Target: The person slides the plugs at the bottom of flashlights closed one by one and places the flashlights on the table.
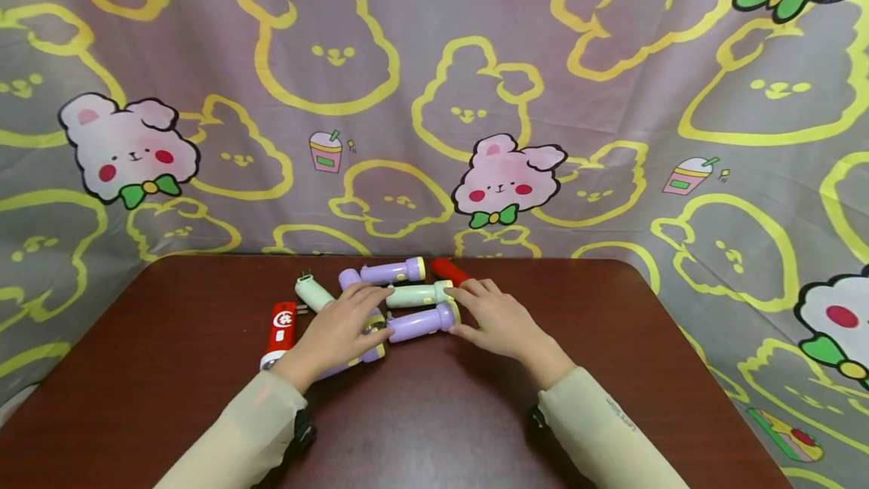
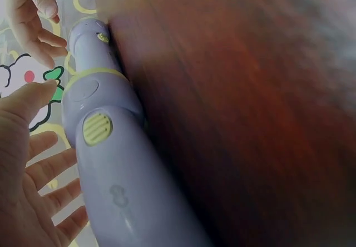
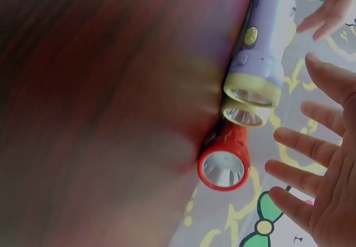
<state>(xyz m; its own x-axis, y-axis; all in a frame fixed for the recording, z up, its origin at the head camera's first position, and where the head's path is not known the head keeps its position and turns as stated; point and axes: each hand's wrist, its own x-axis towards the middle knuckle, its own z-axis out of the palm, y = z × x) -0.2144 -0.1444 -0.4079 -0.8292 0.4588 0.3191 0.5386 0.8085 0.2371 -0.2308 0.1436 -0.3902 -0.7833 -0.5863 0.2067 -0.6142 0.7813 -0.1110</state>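
The front purple flashlight (image 1: 419, 324) lies on the table between the two hands, its tail just beside the left thumb and its yellow-rimmed head just beside the right thumb; whether either touches it, I cannot tell. Behind it lie a pale green flashlight (image 1: 414, 295) and a back purple flashlight (image 1: 390, 272). The left hand (image 1: 342, 327), fingers spread apart, is over more purple flashlights (image 1: 372, 353), partly hiding them. The right hand (image 1: 501, 317), its fingers also spread, pinches nothing; beyond its fingertips lies a red flashlight (image 1: 449, 270). Left of the left hand are another pale green flashlight (image 1: 314, 293) and a red-and-white flashlight (image 1: 281, 330). A patterned cloth (image 1: 407, 127) hangs behind the table (image 1: 434, 429).
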